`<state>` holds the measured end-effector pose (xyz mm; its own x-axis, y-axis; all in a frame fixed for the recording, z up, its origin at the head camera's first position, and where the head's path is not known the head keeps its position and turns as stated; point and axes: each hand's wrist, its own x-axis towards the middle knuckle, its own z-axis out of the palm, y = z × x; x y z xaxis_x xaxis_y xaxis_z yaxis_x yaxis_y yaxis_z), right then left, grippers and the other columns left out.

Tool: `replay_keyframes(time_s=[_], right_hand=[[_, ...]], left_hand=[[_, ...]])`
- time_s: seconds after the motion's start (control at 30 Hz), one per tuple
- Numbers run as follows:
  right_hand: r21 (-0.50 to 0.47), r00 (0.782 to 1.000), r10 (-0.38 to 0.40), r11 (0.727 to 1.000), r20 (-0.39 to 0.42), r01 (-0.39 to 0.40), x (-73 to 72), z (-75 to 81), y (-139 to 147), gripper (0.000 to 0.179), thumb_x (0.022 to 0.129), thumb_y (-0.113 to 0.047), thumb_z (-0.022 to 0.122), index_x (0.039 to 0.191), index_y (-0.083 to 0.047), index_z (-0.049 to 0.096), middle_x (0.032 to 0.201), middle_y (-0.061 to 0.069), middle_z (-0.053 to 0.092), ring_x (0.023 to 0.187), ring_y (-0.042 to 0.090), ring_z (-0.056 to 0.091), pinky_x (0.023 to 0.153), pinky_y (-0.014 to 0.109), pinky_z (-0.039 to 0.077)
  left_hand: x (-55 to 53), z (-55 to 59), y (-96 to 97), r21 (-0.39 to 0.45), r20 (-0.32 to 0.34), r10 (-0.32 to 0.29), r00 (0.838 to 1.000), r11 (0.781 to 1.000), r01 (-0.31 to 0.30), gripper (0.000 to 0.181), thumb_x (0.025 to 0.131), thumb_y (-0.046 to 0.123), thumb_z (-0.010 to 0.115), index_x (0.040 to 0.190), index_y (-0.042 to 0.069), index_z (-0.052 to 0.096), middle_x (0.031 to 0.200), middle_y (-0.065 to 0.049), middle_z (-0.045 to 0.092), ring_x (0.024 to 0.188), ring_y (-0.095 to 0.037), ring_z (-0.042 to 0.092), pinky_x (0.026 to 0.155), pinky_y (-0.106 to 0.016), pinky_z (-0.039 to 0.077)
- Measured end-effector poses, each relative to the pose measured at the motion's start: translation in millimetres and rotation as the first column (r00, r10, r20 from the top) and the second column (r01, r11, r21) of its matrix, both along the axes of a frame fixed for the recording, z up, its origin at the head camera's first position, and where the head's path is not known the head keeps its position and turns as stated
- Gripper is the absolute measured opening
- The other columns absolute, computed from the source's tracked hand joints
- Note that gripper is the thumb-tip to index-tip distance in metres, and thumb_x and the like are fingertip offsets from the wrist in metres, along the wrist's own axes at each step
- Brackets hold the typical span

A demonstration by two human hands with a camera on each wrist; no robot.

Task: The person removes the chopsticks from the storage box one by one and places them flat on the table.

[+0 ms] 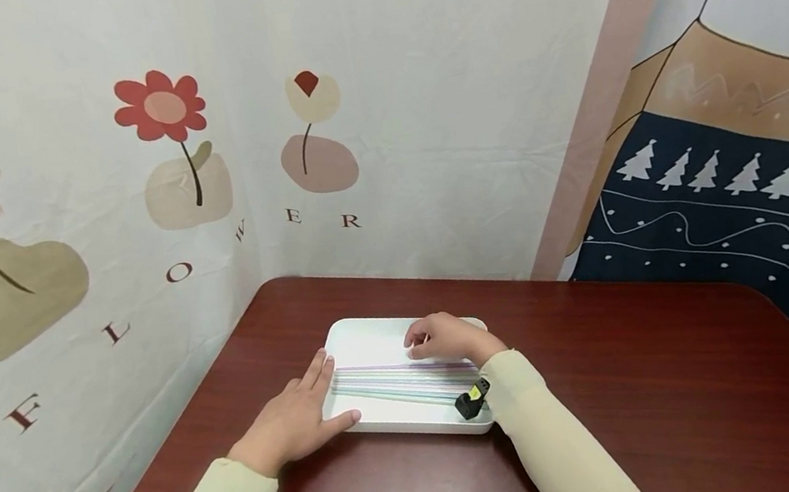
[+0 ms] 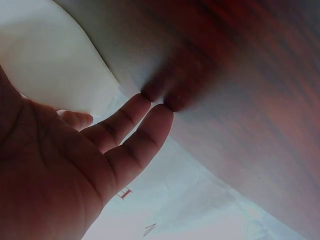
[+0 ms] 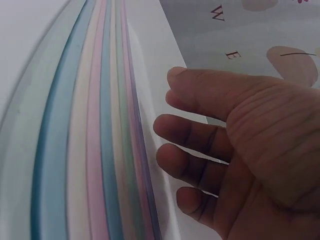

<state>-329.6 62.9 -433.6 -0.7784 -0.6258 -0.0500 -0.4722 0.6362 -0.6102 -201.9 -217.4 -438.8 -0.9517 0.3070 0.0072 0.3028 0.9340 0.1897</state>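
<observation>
A shallow white tray (image 1: 371, 337) holds a row of long, thin pastel strips (image 1: 398, 381) lying side by side along its length. At the tray's left end, my left hand (image 1: 296, 418) rests with straight fingers on the rim, its thumb along the near edge. In the left wrist view the fingers (image 2: 142, 142) reach past the tray's white outer side (image 2: 55, 55). My right hand (image 1: 447, 338) hovers over the far right part of the tray, fingers loosely bent. Nothing shows between those fingers in the right wrist view, where the strips (image 3: 77, 140) run beside the fingertips.
The tray stands on a dark red-brown table (image 1: 648, 378). A pale printed cloth (image 1: 430, 64) hangs right behind the table, with a navy tree-patterned part (image 1: 724, 216) at the right. A small black device (image 1: 471, 400) sits at my right wrist, over the tray's near right corner.
</observation>
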Motion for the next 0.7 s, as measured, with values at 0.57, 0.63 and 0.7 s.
replay_keyframes(time_s=[0.57,0.63,0.7], right_hand=[[-0.001,0.995,0.095,0.995,0.04,-0.095,-4.6,-9.1,-3,0.007,0.093,-0.019,0.07,0.092,-0.025,0.073,0.082,-0.01,0.064,0.073,0.007,0.053,0.068,0.025,0.045],[-0.004,0.994,0.102,0.995,0.041,-0.102,-4.4,-10.1,-3,0.008,0.094,-0.018,0.07,0.091,-0.025,0.073,0.08,-0.009,0.063,0.071,0.008,0.052,0.067,0.026,0.045],[0.002,0.994,0.099,0.995,0.047,-0.099,-3.9,-11.2,-3,0.009,0.094,-0.017,0.069,0.09,-0.025,0.072,0.079,-0.008,0.063,0.071,0.008,0.052,0.067,0.026,0.044]], left_hand=[[0.7,0.3,-0.9,0.017,0.002,-0.004,1.0,1.0,0.004,0.102,0.09,0.075,0.046,0.155,-0.002,0.027,0.163,-0.016,0.018,0.125,-0.051,0.048,0.098,-0.057,0.044],[0.5,0.1,-0.7,0.018,0.001,-0.005,1.0,1.0,0.005,0.103,0.09,0.075,0.045,0.155,-0.002,0.028,0.163,-0.016,0.018,0.125,-0.051,0.048,0.098,-0.057,0.044],[0.5,0.0,-0.1,0.024,0.001,-0.008,1.0,1.0,0.008,0.103,0.09,0.075,0.046,0.154,-0.002,0.028,0.163,-0.016,0.018,0.125,-0.051,0.048,0.098,-0.057,0.044]])
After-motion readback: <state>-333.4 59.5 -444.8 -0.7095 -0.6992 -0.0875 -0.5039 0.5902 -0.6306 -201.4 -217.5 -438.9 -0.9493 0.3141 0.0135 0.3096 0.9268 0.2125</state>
